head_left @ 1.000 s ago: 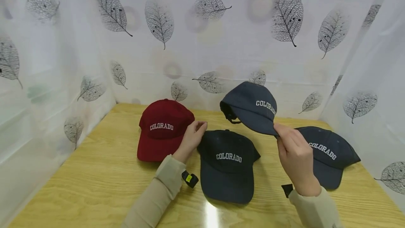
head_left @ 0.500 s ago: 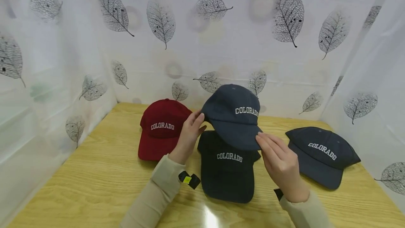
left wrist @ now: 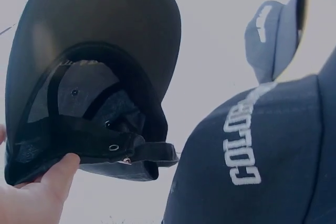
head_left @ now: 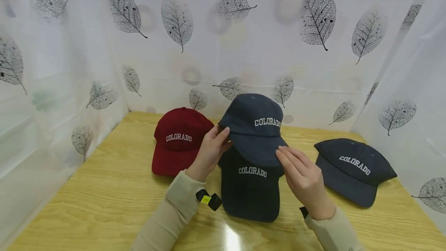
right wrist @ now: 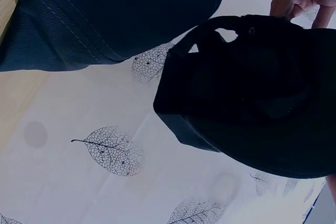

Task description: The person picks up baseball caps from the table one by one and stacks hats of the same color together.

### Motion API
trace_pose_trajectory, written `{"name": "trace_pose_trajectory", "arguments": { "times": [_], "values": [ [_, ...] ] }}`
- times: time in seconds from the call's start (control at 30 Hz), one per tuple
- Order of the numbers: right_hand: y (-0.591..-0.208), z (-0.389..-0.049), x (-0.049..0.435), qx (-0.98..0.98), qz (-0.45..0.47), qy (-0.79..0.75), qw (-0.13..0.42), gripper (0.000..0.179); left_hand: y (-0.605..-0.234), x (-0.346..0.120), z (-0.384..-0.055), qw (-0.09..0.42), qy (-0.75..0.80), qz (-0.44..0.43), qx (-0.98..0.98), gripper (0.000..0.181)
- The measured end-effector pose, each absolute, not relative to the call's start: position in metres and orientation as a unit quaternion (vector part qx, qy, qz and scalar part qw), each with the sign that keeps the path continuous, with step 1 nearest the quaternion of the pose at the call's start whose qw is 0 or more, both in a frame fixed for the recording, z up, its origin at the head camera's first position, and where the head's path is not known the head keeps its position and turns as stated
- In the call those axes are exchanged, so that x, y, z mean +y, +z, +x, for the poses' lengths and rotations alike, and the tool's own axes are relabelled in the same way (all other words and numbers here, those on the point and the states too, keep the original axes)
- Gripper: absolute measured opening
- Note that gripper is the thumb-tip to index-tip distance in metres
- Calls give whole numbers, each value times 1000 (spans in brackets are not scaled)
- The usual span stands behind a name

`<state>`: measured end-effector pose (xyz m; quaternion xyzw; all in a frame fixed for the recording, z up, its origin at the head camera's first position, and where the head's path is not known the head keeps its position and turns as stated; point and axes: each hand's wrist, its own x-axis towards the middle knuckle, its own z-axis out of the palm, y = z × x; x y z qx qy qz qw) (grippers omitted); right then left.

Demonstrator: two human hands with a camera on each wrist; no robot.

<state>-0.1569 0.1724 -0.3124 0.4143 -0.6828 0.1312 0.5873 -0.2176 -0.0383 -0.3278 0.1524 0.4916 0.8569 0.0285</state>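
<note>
A navy baseball cap (head_left: 252,111) lettered COLORADO hangs in the air between both hands, brim toward me and tilted down to the right. My left hand (head_left: 209,150) pinches its left rim, thumb in front. At the brim's right corner, the fingers of my right hand (head_left: 304,179) grip the edge. In the left wrist view the cap's hollow underside (left wrist: 149,30) and back strap (left wrist: 155,153) show. Below it on the table lies a darker COLORADO cap (head_left: 249,198), its crown partly covered from view. Seen from the right wrist, the held cap (right wrist: 252,87) is mostly dark.
To the left, a red COLORADO cap (head_left: 174,158) sits close beside my left hand. Another navy cap (head_left: 352,177) lies at the right on the wooden table (head_left: 115,189). White leaf-printed sheeting (head_left: 202,49) encloses the back and sides.
The lifted navy cap has moved left, over the darker cap. My left hand, earlier apart from it, has taken hold of its left rim. The right hand has moved left with the brim.
</note>
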Motion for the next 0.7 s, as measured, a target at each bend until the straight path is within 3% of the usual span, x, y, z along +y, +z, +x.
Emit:
{"name": "trace_pose_trajectory", "arguments": {
  "times": [0.5,0.7],
  "values": [
    [-323,-166,181,-701,447,79,550,24,-322,-40,-216,26,883,106,456,28],
    [-333,-172,190,-740,450,99,491,32,-322,-41,-216,4,881,97,464,29]
  ]
}}
